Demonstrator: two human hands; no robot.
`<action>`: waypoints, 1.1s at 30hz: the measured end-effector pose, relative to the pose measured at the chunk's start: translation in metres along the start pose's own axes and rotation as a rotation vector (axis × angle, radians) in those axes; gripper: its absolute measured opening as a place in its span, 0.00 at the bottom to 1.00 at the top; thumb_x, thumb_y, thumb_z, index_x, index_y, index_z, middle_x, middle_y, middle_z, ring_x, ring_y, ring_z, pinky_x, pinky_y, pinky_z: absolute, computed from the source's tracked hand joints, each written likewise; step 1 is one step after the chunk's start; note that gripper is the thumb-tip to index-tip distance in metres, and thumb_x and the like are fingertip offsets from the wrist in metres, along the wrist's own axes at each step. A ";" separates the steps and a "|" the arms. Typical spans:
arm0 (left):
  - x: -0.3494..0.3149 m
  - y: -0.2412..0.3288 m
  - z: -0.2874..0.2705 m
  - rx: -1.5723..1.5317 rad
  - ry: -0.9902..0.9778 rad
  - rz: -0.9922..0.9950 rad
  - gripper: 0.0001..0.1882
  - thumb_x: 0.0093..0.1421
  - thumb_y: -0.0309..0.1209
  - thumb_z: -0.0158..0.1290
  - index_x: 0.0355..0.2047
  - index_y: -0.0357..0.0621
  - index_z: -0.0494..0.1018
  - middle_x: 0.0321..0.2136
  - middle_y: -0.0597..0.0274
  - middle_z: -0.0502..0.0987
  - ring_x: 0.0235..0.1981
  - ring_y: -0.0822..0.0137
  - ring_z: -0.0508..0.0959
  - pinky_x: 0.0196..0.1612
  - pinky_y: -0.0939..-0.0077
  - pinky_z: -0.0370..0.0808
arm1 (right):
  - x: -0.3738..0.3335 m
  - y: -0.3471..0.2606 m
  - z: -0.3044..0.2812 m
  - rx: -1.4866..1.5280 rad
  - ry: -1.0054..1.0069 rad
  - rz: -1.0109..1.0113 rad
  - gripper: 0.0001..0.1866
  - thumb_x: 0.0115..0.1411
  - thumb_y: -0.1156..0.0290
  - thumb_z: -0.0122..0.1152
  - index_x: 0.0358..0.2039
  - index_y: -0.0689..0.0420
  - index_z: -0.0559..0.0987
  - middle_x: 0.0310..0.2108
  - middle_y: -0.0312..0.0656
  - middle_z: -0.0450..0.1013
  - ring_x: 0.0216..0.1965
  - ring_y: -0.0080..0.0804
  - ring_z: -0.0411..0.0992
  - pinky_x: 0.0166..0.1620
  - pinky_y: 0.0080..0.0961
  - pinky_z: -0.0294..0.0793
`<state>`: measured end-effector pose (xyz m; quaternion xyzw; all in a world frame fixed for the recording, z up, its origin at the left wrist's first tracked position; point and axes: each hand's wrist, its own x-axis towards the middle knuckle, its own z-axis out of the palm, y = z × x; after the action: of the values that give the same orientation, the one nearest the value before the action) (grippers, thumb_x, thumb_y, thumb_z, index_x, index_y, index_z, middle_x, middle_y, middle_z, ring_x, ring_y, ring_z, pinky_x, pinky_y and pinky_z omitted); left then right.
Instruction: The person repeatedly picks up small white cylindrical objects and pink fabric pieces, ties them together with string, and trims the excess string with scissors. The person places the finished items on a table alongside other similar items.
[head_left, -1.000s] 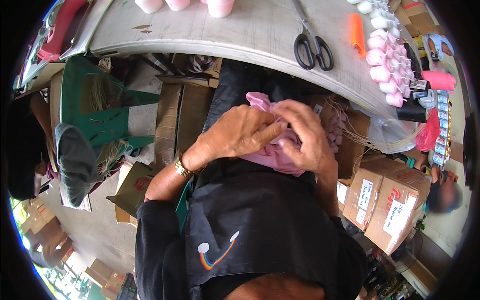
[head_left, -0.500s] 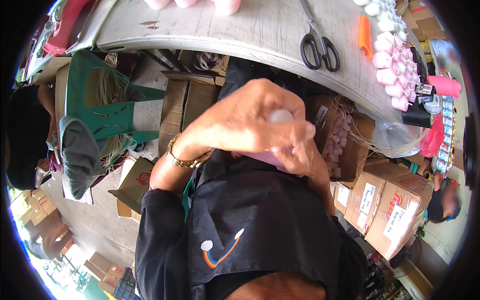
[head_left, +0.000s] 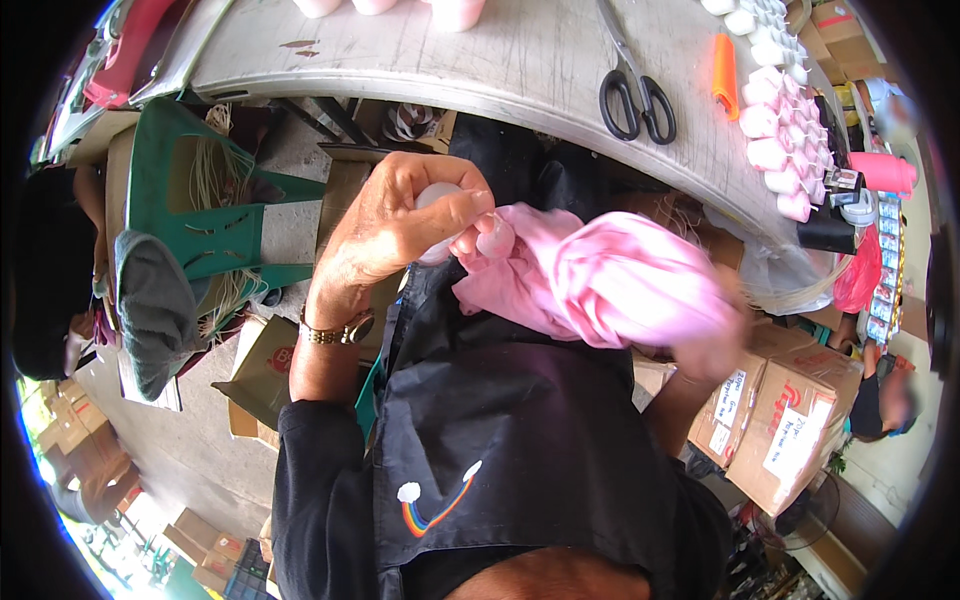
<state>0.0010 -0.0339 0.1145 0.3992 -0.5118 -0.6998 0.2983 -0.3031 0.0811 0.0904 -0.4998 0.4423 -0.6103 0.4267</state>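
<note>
Honestly, the smooth pale piece point(head_left: 438, 196) clamped in the left hand's point(head_left: 388, 228) fingers could slip if the pink cloth point(head_left: 615, 275) snags it. Blurry right hand point(head_left: 715, 345), can't tell its grip.

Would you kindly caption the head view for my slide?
Left hand holds a pale rounded object; blurred right hand, pink cloth.

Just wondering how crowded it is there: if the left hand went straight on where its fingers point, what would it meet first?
Most likely the pink cloth, just in front of the left hand. They may already be touching; depth is unclear in this single view.
</note>
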 end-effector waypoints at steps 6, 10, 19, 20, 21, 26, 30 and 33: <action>-0.001 0.006 -0.002 0.069 -0.065 0.053 0.14 0.56 0.35 0.53 0.24 0.34 0.75 0.21 0.65 0.75 0.23 0.76 0.74 0.29 0.81 0.71 | 0.009 0.024 0.046 -0.740 -0.050 -0.079 0.16 0.66 0.65 0.51 0.42 0.67 0.72 0.36 0.45 0.68 0.40 0.30 0.70 0.45 0.32 0.70; -0.003 0.016 0.001 0.146 -0.093 0.038 0.14 0.54 0.35 0.53 0.24 0.33 0.75 0.21 0.64 0.76 0.23 0.76 0.75 0.28 0.81 0.71 | 0.019 0.015 0.042 -0.470 0.047 -0.103 0.16 0.66 0.64 0.51 0.43 0.67 0.72 0.36 0.45 0.68 0.40 0.30 0.70 0.46 0.32 0.70; -0.001 0.029 -0.003 0.305 -0.192 0.127 0.14 0.50 0.36 0.55 0.21 0.35 0.74 0.19 0.62 0.75 0.22 0.74 0.75 0.27 0.79 0.69 | 0.017 0.022 0.046 -0.489 0.011 -0.053 0.16 0.65 0.64 0.51 0.44 0.66 0.71 0.37 0.45 0.68 0.41 0.30 0.70 0.47 0.32 0.69; 0.002 0.030 -0.002 0.347 -0.235 0.197 0.13 0.50 0.36 0.55 0.21 0.35 0.74 0.20 0.61 0.76 0.22 0.73 0.75 0.27 0.79 0.70 | 0.019 0.019 0.039 -0.410 0.040 -0.075 0.16 0.65 0.64 0.51 0.44 0.66 0.71 0.37 0.45 0.68 0.41 0.30 0.70 0.47 0.32 0.69; 0.005 0.031 -0.001 0.391 -0.276 0.279 0.13 0.50 0.35 0.56 0.21 0.35 0.74 0.20 0.61 0.77 0.22 0.73 0.75 0.26 0.78 0.70 | 0.021 0.014 0.028 -0.349 0.049 -0.070 0.16 0.65 0.64 0.51 0.44 0.66 0.71 0.38 0.45 0.68 0.42 0.30 0.70 0.47 0.32 0.68; 0.010 0.041 0.004 0.550 -0.340 0.366 0.09 0.47 0.32 0.56 0.21 0.36 0.76 0.16 0.49 0.74 0.19 0.50 0.75 0.24 0.64 0.70 | 0.015 0.009 0.004 -0.238 -0.013 0.043 0.17 0.65 0.64 0.52 0.44 0.66 0.71 0.38 0.45 0.68 0.42 0.31 0.69 0.48 0.32 0.68; 0.021 0.046 0.024 0.744 -0.447 0.488 0.12 0.43 0.33 0.56 0.16 0.34 0.73 0.14 0.46 0.71 0.18 0.45 0.72 0.23 0.57 0.68 | 0.000 0.032 0.035 -0.281 -0.142 0.164 0.17 0.65 0.63 0.52 0.44 0.66 0.71 0.39 0.45 0.68 0.43 0.31 0.69 0.48 0.33 0.68; 0.040 0.043 0.042 0.798 -0.499 0.523 0.12 0.44 0.33 0.57 0.18 0.35 0.71 0.17 0.47 0.72 0.22 0.46 0.75 0.28 0.57 0.70 | 0.000 0.048 0.056 -0.309 -0.190 0.186 0.17 0.65 0.63 0.52 0.45 0.65 0.71 0.39 0.45 0.67 0.43 0.31 0.69 0.48 0.33 0.67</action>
<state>-0.0555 -0.0599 0.1523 0.1623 -0.8757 -0.4268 0.1572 -0.2436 0.0632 0.0498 -0.5717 0.5326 -0.4431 0.4395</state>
